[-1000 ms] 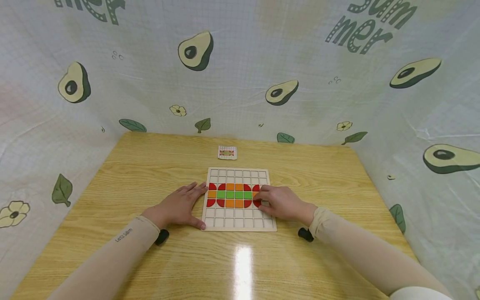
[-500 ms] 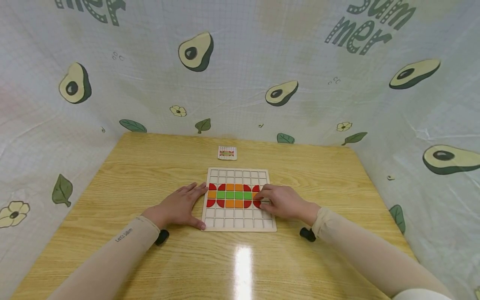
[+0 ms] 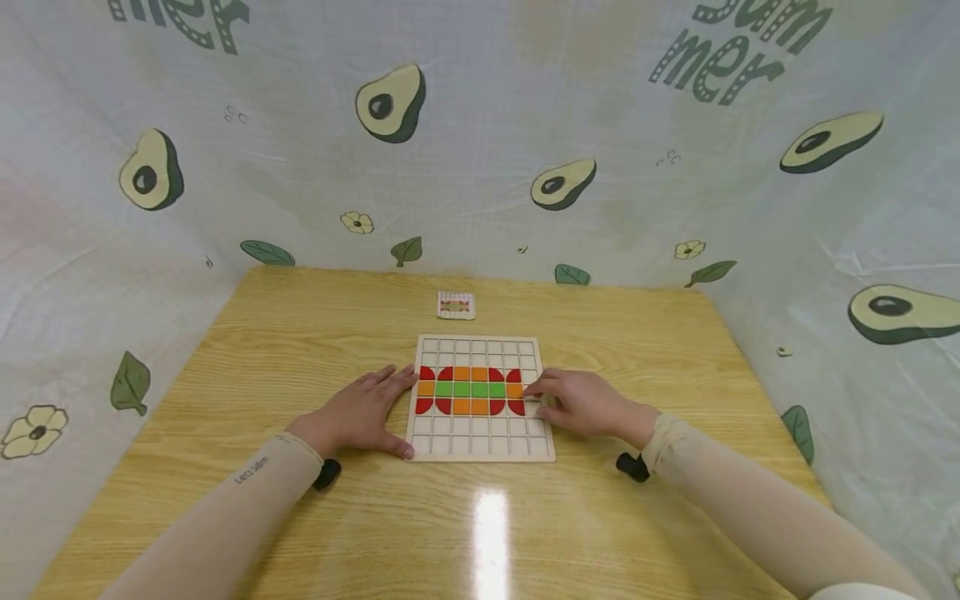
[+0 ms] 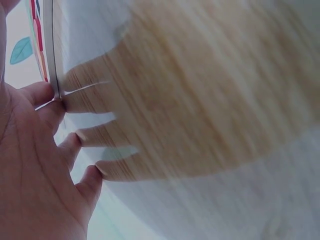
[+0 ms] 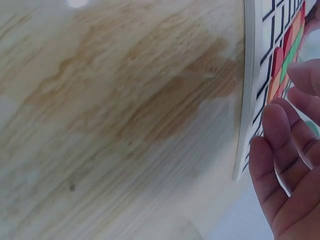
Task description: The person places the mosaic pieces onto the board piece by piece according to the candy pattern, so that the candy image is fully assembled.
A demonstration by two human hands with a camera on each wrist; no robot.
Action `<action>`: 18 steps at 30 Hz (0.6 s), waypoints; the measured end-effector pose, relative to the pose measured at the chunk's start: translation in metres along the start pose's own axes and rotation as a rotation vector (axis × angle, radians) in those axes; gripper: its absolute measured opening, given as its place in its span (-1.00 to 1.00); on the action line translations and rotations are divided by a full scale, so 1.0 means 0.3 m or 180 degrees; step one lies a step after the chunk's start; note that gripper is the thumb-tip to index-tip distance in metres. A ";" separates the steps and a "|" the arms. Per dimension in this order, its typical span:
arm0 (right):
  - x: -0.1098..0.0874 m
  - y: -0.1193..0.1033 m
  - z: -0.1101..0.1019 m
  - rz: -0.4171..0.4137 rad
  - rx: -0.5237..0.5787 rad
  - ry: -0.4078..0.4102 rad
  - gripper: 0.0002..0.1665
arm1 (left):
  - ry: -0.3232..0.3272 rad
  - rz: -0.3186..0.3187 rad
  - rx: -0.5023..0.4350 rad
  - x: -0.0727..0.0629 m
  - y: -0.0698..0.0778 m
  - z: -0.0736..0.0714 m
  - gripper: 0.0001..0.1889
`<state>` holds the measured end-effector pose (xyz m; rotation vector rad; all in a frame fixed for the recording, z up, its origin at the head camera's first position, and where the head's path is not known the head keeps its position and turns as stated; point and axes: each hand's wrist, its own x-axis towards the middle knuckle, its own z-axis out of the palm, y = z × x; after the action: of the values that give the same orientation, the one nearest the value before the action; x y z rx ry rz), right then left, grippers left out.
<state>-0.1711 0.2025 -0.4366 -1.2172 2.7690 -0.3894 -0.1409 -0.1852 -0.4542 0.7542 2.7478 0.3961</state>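
Observation:
A pale square grid board (image 3: 480,447) lies on the table, its middle rows filled with red quarter-round, orange square and green square (image 3: 479,389) tiles. My left hand (image 3: 356,414) rests spread along the board's left side, fingertips and thumb at its edge; the left wrist view shows the fingers (image 4: 89,185) down by the rim. Over the right side is my right hand (image 3: 587,403), its index fingertip beside the rightmost orange tile (image 3: 513,391). Its fingers are loosely bent, and no tile shows between them. In the right wrist view, its fingertips (image 5: 275,120) hover close to the board's grid.
A small card (image 3: 456,306) printed with a similar coloured grid pattern lies behind the board. The wooden table (image 3: 315,317) is enclosed by a white curtain (image 3: 480,125) with avocado prints. Dark wrist devices (image 3: 327,475) sit under both wrists.
My right hand has shifted slightly right, off the rightmost column of tiles, so the orange tile there shows fully. The left hand stays in place.

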 end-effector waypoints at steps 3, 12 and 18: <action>-0.013 0.011 -0.005 -0.0002 0.0031 0.0001 -0.64 | 0.0000 0.0012 0.0022 -0.001 0.002 0.003 0.31; -0.038 0.025 -0.033 0.0054 0.0089 -0.0025 -0.63 | 0.0011 -0.0011 0.0041 0.006 0.008 0.007 0.32; -0.049 0.030 -0.053 0.0151 0.0078 -0.0039 -0.64 | -0.0008 -0.0010 0.0051 0.002 0.011 0.009 0.31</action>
<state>-0.1705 0.2222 -0.4240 -1.1425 2.7684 -0.4090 -0.1390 -0.1816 -0.4558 0.7539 2.7526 0.3724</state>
